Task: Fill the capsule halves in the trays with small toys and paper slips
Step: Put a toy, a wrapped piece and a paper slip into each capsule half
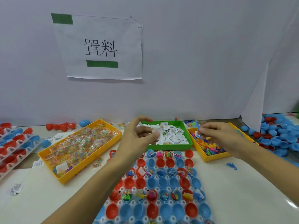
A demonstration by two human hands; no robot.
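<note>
A white tray (146, 166) in front of me holds rows of red and blue capsule halves (161, 182); some rows carry small toys and paper slips, others are bare. My left hand (139, 135) hovers above the green bin (171, 147) of white paper slips (171, 133), fingers curled; what it pinches is blurred. My right hand (216, 135) is over the yellow bin (208, 156) of small colourful toys (210, 147), pinching a small white slip (197, 134) between thumb and fingers.
A large yellow bin (48, 157) of clear bead packets sits at the left. Stacked capsule trays (14, 143) lie at the far left, a heap of loose blue and red halves (279, 136) at the right. A blue toy (232, 166) lies loose on the table. A white partition stands behind.
</note>
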